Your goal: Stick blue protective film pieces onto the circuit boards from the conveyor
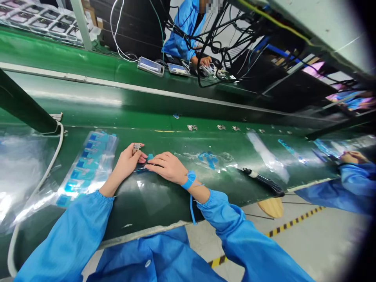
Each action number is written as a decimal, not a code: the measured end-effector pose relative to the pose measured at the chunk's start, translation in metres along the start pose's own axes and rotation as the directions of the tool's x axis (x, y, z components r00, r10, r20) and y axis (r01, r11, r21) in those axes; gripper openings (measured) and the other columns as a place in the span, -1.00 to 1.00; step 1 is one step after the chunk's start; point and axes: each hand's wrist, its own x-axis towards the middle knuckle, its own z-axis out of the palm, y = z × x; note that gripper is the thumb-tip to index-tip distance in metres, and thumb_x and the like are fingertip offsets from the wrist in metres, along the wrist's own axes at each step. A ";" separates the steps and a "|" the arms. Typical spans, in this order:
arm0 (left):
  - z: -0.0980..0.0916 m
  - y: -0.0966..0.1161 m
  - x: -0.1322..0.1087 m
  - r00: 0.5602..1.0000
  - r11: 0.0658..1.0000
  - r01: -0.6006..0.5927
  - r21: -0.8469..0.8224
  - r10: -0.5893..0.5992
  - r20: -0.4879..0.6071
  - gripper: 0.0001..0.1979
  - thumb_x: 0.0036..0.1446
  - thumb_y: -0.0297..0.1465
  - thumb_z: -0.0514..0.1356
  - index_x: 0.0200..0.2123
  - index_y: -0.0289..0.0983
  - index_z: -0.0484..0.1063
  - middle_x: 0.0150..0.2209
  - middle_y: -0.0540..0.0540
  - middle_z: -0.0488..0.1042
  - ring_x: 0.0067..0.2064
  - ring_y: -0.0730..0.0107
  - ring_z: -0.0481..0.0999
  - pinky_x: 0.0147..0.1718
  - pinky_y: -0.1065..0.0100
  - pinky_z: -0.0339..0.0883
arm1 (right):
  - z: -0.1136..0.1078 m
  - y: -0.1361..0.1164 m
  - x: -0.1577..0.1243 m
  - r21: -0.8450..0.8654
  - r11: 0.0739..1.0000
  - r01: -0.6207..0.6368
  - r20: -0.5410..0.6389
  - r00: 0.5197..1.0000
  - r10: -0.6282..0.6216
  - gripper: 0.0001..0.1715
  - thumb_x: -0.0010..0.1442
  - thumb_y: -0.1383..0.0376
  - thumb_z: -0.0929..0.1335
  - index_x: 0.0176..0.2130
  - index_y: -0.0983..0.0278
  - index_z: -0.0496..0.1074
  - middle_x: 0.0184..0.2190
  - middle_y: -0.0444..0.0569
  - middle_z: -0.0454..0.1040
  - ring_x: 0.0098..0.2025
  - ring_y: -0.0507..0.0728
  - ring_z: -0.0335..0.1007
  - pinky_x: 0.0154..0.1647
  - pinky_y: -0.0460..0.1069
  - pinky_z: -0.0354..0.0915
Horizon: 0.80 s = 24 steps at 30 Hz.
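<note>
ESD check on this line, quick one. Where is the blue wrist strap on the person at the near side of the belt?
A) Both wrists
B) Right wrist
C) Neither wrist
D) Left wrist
B: the blue wrist strap is around the wrist just behind the right hand, while the left wrist is bare.

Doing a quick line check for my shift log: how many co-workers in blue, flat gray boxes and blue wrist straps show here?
Co-workers in blue: 2
Flat gray boxes: 2
Blue wrist straps: 1
Total: 5
</note>
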 end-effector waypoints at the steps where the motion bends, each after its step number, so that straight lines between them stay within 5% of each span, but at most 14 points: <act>1: 0.000 0.000 0.000 1.000 1.000 0.002 -0.006 -0.002 -0.002 -0.61 0.30 -0.31 0.23 0.15 -0.30 0.51 -0.27 -0.09 0.74 -0.32 0.36 0.72 -0.14 0.29 0.64 | -0.008 -0.003 0.000 0.017 0.999 0.027 -0.014 1.000 -0.026 -0.58 0.64 0.29 0.29 0.13 0.01 0.73 0.14 0.00 0.77 0.15 0.24 0.62 0.11 0.23 0.46; 5: 0.000 0.005 -0.002 1.000 0.999 0.004 -0.036 -0.003 0.003 -0.58 0.30 -0.27 0.26 0.16 -0.33 0.52 -0.25 -0.11 0.73 -0.33 0.35 0.71 -0.16 0.28 0.62 | -0.034 -0.019 0.004 0.211 0.977 0.042 -0.220 0.975 0.005 -0.75 0.51 0.26 0.46 0.03 -0.01 0.77 -0.10 0.01 0.77 -0.07 0.23 0.62 -0.02 0.20 0.51; 8: 0.005 0.013 -0.009 0.999 0.992 -0.036 -0.123 0.035 -0.015 -0.58 0.30 -0.24 0.30 0.14 -0.31 0.56 -0.30 -0.04 0.65 -0.36 0.44 0.59 -0.28 0.38 0.50 | -0.028 -0.023 0.011 0.522 0.847 -0.102 -0.406 0.843 0.352 -0.89 0.44 0.21 0.55 -0.09 0.04 0.79 -0.26 -0.03 0.71 -0.24 0.16 0.58 -0.15 0.12 0.52; 11: 0.014 0.019 -0.019 0.999 0.944 -0.053 -0.326 0.047 -0.028 -0.59 0.31 -0.17 0.39 0.11 -0.26 0.60 -0.36 0.05 0.52 -0.37 0.51 0.48 -0.34 0.44 0.37 | -0.003 -0.020 0.019 0.839 0.497 -0.221 -0.264 0.634 0.727 -0.72 0.24 0.02 0.66 -0.24 0.13 0.72 -0.30 -0.05 0.70 -0.29 0.14 0.59 -0.15 0.10 0.55; 13: 0.021 0.019 -0.025 0.998 0.942 -0.056 -0.330 0.045 -0.040 -0.55 0.26 -0.16 0.48 0.12 -0.24 0.62 -0.32 0.06 0.53 -0.35 0.54 0.46 -0.29 0.45 0.38 | 0.012 -0.018 0.022 0.927 0.297 -0.229 -0.105 0.603 0.791 -0.53 0.09 -0.09 0.71 -0.28 0.17 0.67 -0.35 -0.07 0.68 -0.33 0.12 0.57 -0.16 0.09 0.57; 15: 0.025 0.017 -0.029 0.996 0.968 -0.059 -0.245 0.041 -0.078 -0.52 0.18 -0.18 0.56 0.09 -0.23 0.63 -0.24 0.03 0.60 -0.33 0.55 0.49 -0.24 0.45 0.43 | 0.021 -0.017 0.022 0.948 0.231 -0.218 -0.044 0.631 0.774 -0.48 0.07 -0.13 0.71 -0.28 0.19 0.65 -0.35 -0.07 0.67 -0.32 0.11 0.57 -0.15 0.08 0.57; 18: 0.025 0.013 -0.031 0.987 0.986 -0.042 -0.164 0.016 -0.158 -0.51 0.13 -0.17 0.61 0.04 -0.24 0.64 -0.20 0.00 0.66 -0.32 0.53 0.55 -0.21 0.43 0.47 | 0.020 -0.017 0.020 0.933 0.303 -0.197 -0.099 0.666 0.739 -0.55 0.19 -0.08 0.66 -0.21 0.19 0.65 -0.30 -0.05 0.68 -0.27 0.12 0.59 -0.14 0.07 0.55; 24: 0.021 0.017 -0.030 0.965 0.991 -0.134 0.008 0.133 -0.228 -0.60 0.16 -0.20 0.59 -0.02 -0.24 0.65 -0.20 -0.05 0.70 -0.17 0.38 0.66 -0.08 0.38 0.53 | 0.002 -0.018 0.014 0.659 0.720 -0.217 -0.358 0.751 0.555 -0.80 0.44 0.14 0.51 -0.24 0.15 0.63 -0.32 -0.05 0.64 -0.29 0.14 0.52 -0.16 0.10 0.49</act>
